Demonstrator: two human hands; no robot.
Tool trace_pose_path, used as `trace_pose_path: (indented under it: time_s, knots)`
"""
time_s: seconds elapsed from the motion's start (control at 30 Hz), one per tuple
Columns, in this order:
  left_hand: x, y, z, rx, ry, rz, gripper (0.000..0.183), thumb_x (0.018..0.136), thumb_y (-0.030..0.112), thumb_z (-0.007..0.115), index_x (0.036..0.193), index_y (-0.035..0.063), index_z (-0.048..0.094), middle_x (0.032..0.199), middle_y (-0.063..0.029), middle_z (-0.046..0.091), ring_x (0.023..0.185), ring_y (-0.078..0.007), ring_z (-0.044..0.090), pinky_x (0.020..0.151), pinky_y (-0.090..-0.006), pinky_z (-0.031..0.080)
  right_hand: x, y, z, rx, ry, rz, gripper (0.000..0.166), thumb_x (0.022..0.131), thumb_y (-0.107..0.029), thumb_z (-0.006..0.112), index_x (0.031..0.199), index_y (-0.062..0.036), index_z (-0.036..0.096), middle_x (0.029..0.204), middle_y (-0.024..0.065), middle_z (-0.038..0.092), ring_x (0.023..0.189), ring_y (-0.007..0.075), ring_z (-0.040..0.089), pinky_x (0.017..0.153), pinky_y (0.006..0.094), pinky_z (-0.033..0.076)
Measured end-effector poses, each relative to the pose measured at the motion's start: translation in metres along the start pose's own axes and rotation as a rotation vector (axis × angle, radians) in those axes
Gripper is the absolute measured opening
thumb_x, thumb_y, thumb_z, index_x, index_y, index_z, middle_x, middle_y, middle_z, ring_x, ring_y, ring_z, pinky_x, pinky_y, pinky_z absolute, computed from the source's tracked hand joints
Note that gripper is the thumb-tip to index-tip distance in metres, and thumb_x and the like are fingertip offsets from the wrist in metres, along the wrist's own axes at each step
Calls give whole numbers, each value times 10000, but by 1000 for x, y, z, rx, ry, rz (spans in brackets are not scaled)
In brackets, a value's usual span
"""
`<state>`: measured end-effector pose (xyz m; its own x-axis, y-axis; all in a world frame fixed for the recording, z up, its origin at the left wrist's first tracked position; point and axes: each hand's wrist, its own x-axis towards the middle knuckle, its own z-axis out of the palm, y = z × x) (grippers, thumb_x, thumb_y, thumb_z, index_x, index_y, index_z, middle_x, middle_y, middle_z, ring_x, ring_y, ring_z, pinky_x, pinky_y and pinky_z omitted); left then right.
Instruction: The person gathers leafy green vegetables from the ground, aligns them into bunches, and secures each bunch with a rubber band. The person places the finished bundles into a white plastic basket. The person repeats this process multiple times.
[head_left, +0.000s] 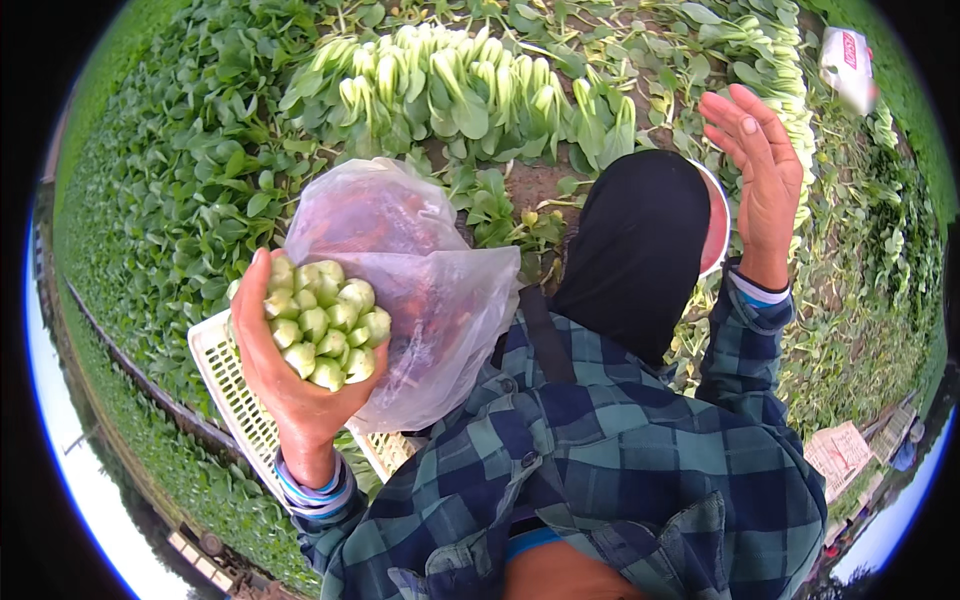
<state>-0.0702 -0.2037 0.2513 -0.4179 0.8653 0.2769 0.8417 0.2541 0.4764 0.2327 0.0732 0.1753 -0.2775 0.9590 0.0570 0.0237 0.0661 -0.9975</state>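
My left hand (300, 382) holds a bundle of leafy greens (326, 322), its pale green cut stem ends facing up in a tight cluster. The leaves of the bundle are hidden below. Beside it, a translucent plastic sheet (450, 322) covers one of my knees, with reddish patterned cloth showing through. My right hand (765, 157) is raised with the fingers apart and nothing in it. Just left of it is my other knee in black cloth (637, 240), with part of a round white-rimmed, reddish object (718, 225) behind it. Ahead of me, cut leafy greens (450, 82) lie in a curved row.
A cream slotted plastic crate (232, 382) stands under and beside my left hand. Growing greens (187, 135) fill the left side. Another row of cut greens (791, 97) runs along the right, near a white printed bag (847, 64). Loose leaves cover the soil at right.
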Motion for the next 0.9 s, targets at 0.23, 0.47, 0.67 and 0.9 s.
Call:
trace_pose_path:
  time_s: [0.23,0.47,0.67,0.9]
  knots:
    - [-5,8,2,-154,30,-175,1067,586,37,826,1516,-1,305,1414,-212,481,1287,-323,507,1116,-438,390,-40,169,-133,-369,247,297,387,969,-287,643,1173,42,637,1100,159,729,982,201,710,845,332,545]
    - [-6,2,4,-164,40,-124,1118,624,16,824,1559,-3,211,1469,-244,450,1333,-340,477,1137,-447,371,-86,256,-124,-1224,82,676,280,835,-383,707,1033,-187,726,987,124,743,947,334,708,833,471,556]
    - [-11,-8,0,-138,15,-108,1051,645,20,817,1539,-11,265,1491,-230,431,1352,-339,463,1152,-451,359,-100,291,-127,-1342,-30,744,353,817,-396,687,1044,-126,706,991,147,737,932,335,714,821,482,561]
    - [-8,-6,0,-72,6,-98,1034,647,29,813,1532,-8,281,1486,-232,440,1349,-338,471,1147,-450,371,-96,271,-138,-1190,61,698,221,832,-394,703,907,-201,781,915,114,739,901,332,711,824,460,568]
